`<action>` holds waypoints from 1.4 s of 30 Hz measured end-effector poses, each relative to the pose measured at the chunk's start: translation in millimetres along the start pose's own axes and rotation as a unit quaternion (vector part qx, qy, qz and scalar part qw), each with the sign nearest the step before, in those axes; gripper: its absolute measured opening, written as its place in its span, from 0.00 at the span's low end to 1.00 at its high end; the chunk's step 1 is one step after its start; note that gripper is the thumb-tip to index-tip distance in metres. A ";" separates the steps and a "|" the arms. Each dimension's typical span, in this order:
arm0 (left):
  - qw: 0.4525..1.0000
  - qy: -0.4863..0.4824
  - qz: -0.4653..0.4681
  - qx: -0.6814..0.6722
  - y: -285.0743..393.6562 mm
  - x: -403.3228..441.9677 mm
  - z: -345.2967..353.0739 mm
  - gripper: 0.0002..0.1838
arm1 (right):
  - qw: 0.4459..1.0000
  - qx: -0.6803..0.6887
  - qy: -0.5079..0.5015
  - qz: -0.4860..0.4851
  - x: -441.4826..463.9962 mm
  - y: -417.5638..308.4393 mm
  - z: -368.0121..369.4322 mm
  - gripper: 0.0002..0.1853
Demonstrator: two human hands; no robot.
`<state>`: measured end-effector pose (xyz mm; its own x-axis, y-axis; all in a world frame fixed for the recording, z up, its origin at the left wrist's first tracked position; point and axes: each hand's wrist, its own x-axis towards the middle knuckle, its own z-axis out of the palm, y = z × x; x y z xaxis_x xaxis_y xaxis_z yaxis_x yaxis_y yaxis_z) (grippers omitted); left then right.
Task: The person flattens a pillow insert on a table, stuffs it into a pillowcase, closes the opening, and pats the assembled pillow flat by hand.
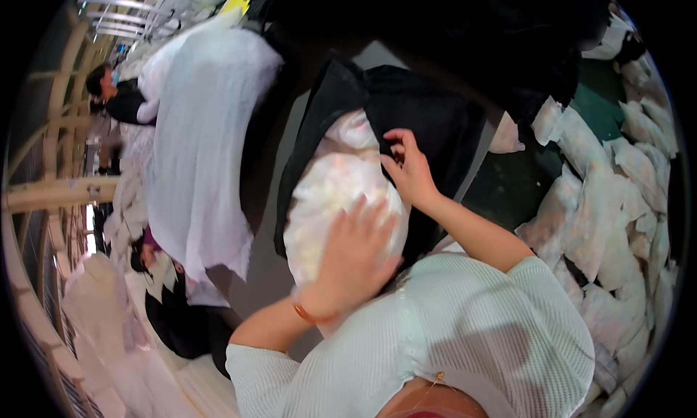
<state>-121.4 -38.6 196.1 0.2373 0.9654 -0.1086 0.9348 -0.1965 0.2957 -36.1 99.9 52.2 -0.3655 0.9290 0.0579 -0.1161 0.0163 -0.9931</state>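
Note:
A plump white stuffed pillow (308,222) with faint coloured filling showing through lies partly inside a black fabric cover (435,120). The cover's opening faces my body. My left hand (356,247) lies spread on the pillow's near part, slightly blurred, with an orange bracelet at the wrist. Higher up and to the right, my right hand (409,169) has curled fingers pinching the edge of the black cover beside the pillow. The far end of the pillow is hidden under the fabric.
A grey work table (279,153) lies beneath. To the left stands a tall stack of white cloth (203,142), with co-workers (123,98) beyond it. Black fabric (435,26) is heaped at the back. Many stuffed white pillows (602,214) are piled on the right.

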 end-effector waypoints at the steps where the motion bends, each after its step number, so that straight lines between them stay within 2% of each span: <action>1: 1.000 0.000 -0.008 -0.019 19.5 -21.7 18.5 0.29 | 1.000 0.009 -0.010 0.003 2.5 -6.4 2.9 0.20; 2: 0.999 0.014 -0.020 -0.021 12.0 -29.2 32.9 0.29 | 1.000 -0.002 -0.014 -0.014 6.6 -10.4 5.5 0.15; 4: 0.975 0.073 -0.065 0.200 -6.2 -35.3 53.6 0.26 | 0.991 -0.054 -0.079 -0.088 17.1 -13.4 6.2 0.08; 5: 0.975 0.076 -0.071 0.198 -16.0 -38.1 49.3 0.27 | 0.986 -0.088 -0.112 -0.090 17.6 -20.4 2.8 0.05; 6: 0.974 0.083 -0.081 0.194 -23.8 -37.9 39.5 0.27 | 0.971 -0.141 -0.123 -0.148 16.8 -22.4 -0.3 0.08; 8: 0.982 0.102 -0.054 0.150 -39.0 -37.9 20.1 0.27 | 0.909 -0.241 -0.044 -0.336 13.9 -34.0 -7.0 0.09; 9: 0.975 0.130 -0.054 0.170 -49.1 -37.3 11.2 0.27 | 0.908 -0.250 -0.046 -0.333 6.3 -42.1 -13.8 0.11; 10: 0.967 0.158 -0.053 0.192 -58.0 -36.3 1.5 0.26 | 0.925 -0.229 -0.085 -0.290 -9.0 -49.9 -19.9 0.14; 12: 0.952 0.180 -0.064 0.241 -67.6 -37.7 -19.0 0.25 | 0.872 -0.215 -0.202 -0.392 -31.5 -41.0 -13.5 0.17; 14: 0.954 0.174 -0.050 0.238 -82.7 -38.1 -28.8 0.26 | 0.824 -0.221 -0.328 -0.406 -53.7 -30.6 8.9 0.18; 17: 0.966 0.165 -0.015 0.197 -96.2 -40.5 -38.8 0.27 | 0.800 -0.294 -0.319 -0.415 -49.7 -19.7 46.9 0.18; 19: 0.971 0.165 0.011 0.175 -96.2 -44.5 -43.3 0.30 | 0.737 -0.500 -0.321 -0.324 -49.8 -20.8 63.7 0.18; 20: 0.970 0.168 0.007 0.177 -97.0 -45.2 -42.5 0.30 | 0.734 -0.499 -0.323 -0.328 -49.7 -22.5 69.0 0.18; 22: 0.976 0.166 0.018 0.141 -97.9 -45.8 -36.9 0.31 | 0.659 -0.623 -0.359 -0.220 -52.0 -28.6 75.7 0.19; 23: 0.976 0.168 0.017 0.139 -96.9 -44.6 -33.5 0.31 | 0.657 -0.625 -0.360 -0.220 -49.8 -26.2 79.7 0.19; 25: 0.973 0.168 0.029 0.156 -90.8 -41.1 -25.6 0.31 | 0.522 -0.661 -0.483 -0.239 -44.1 -20.0 85.5 0.20; 26: 0.973 0.170 0.025 0.154 -89.5 -41.8 -22.8 0.31 | 0.518 -0.662 -0.486 -0.240 -46.5 -18.0 82.6 0.20; 28: 0.960 0.217 -0.012 0.176 -90.3 -42.7 -20.5 0.29 | 0.602 -0.617 -0.451 -0.230 -53.6 -28.1 71.9 0.19; 29: 0.959 0.221 -0.016 0.175 -92.7 -42.8 -16.3 0.29 | 0.598 -0.619 -0.453 -0.232 -59.5 -32.7 63.6 0.19; 31: 0.968 0.207 0.013 0.139 -98.5 -38.8 -0.3 0.26 | 0.663 -0.557 -0.420 -0.273 -74.2 -43.1 44.5 0.19; 32: 0.971 0.197 0.031 0.135 -95.9 -35.1 10.9 0.22 | 0.690 -0.506 -0.421 -0.302 -82.2 -49.5 42.3 0.18; 34: 0.980 0.145 0.104 0.090 -101.1 -19.1 36.3 0.15 | 0.698 -0.461 -0.436 -0.332 -95.0 -85.9 44.6 0.17; 35: 0.986 0.134 0.043 -0.087 -104.2 -4.9 63.5 0.13 | 0.707 -0.442 -0.434 -0.341 -100.4 -91.4 49.9 0.17; 36: 0.958 0.119 -0.019 -0.262 -106.7 7.1 84.2 0.12 | 0.715 -0.423 -0.433 -0.350 -101.8 -95.0 52.8 0.16; 37: 0.986 0.107 0.074 -0.102 -113.3 12.8 82.4 0.10 | 0.721 -0.414 -0.420 -0.364 -96.2 -97.7 52.4 0.16; 38: 0.990 0.090 0.094 -0.055 -114.5 15.1 83.6 0.10 | 0.737 -0.388 -0.424 -0.356 -101.9 -97.1 62.7 0.15; 42: 0.996 0.010 0.073 -0.042 -109.3 12.5 69.8 0.10 | 0.755 -0.349 -0.440 -0.338 -79.9 -73.4 69.6 0.12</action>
<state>-202.2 -17.1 96.1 0.3638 0.9307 -0.0394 0.8650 -0.3218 0.3851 -62.6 -1.3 127.6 -0.9487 0.0203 0.3155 -0.1484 0.8526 -0.5011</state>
